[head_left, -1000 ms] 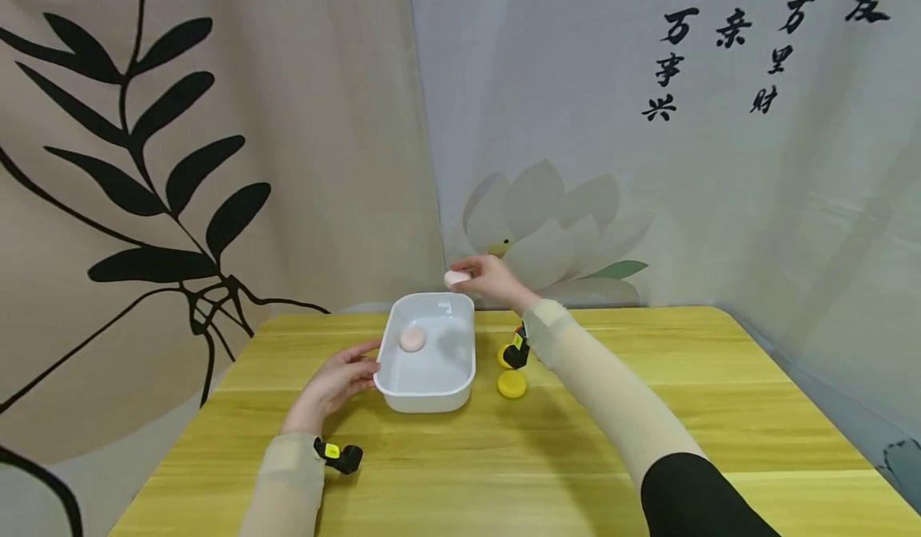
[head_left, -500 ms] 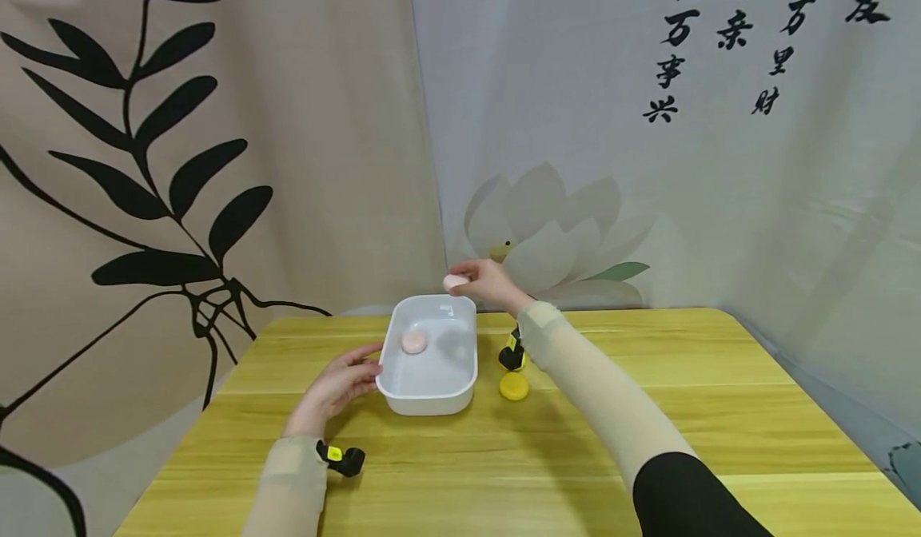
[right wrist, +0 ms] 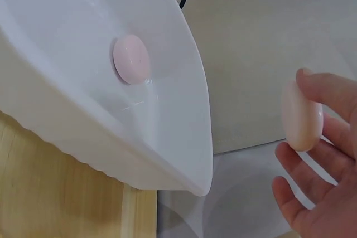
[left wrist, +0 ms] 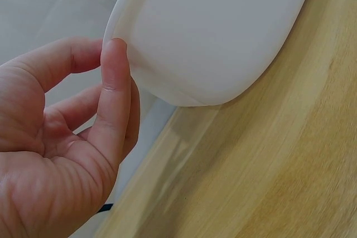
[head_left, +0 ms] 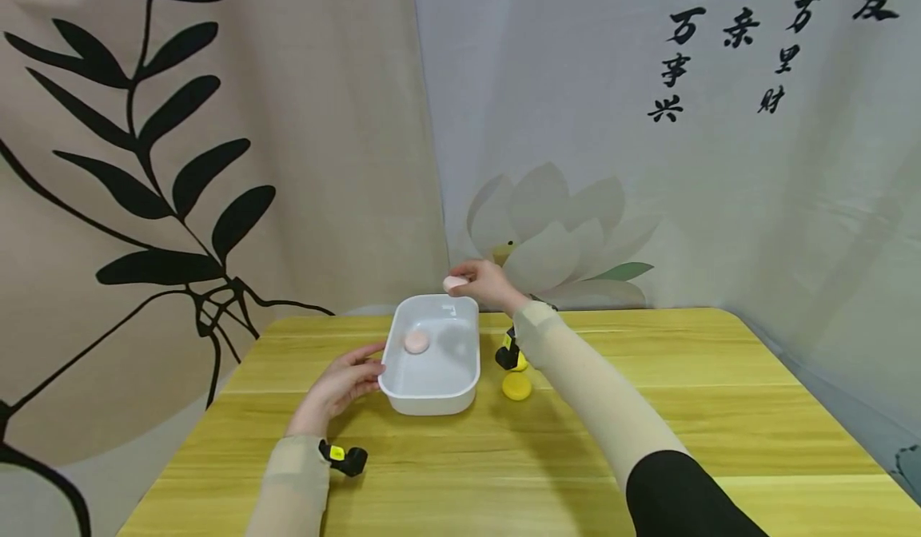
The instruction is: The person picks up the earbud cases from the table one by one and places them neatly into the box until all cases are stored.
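Observation:
A white rectangular tub (head_left: 430,403) stands on the table, its inside visible in the head view. My left hand (head_left: 345,385) holds its left rim, fingertips on the wall; the left wrist view shows the thumb and a finger at the rim (left wrist: 114,26). One pale pink, rounded soap bar (right wrist: 131,59) lies on the tub's floor. My right hand (head_left: 489,283) pinches a second, similar soap bar (right wrist: 301,116) between thumb and fingers, beyond the tub's far right corner. In the right wrist view that bar stands on edge, apart from the tub.
Right of the tub lies a yellow round disc (head_left: 516,386). Another yellow disc (head_left: 520,363) is partly hidden behind the right wrist's black camera (head_left: 507,355). The wooden table (head_left: 446,481) ends at a printed curtain (head_left: 345,161) close behind the tub.
The view has shifted slightly. My right wrist has turned a little, its camera moving left over the farther yellow disc. Both hands keep their holds, and the soap in the tub stays put.

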### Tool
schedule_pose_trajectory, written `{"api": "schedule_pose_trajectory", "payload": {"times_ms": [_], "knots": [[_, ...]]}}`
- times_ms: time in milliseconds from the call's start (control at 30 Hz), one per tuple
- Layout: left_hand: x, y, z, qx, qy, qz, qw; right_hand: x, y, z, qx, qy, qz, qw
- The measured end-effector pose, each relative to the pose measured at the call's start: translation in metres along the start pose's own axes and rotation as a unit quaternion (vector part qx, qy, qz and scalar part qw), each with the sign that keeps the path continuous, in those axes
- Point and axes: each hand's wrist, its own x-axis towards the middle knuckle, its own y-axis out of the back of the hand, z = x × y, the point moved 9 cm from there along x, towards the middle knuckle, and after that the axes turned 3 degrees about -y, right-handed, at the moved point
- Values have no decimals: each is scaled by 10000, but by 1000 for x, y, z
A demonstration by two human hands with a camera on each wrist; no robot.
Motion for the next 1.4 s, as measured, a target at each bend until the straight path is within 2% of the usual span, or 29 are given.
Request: {"api": "schedule_pose_trajectory", "payload": {"times_ms": [300,733,1400], "knots": [[-1,-3,2,-38,33,32,10000,4,-7,0,33,-47,49,10000],[-1,-1,0,-94,42,13,9999,9,-20,8,277,-438,31,9987],[-2,-2,5,-178,-44,22,9998,18,-45,16,365,-605,72,9975]]}}
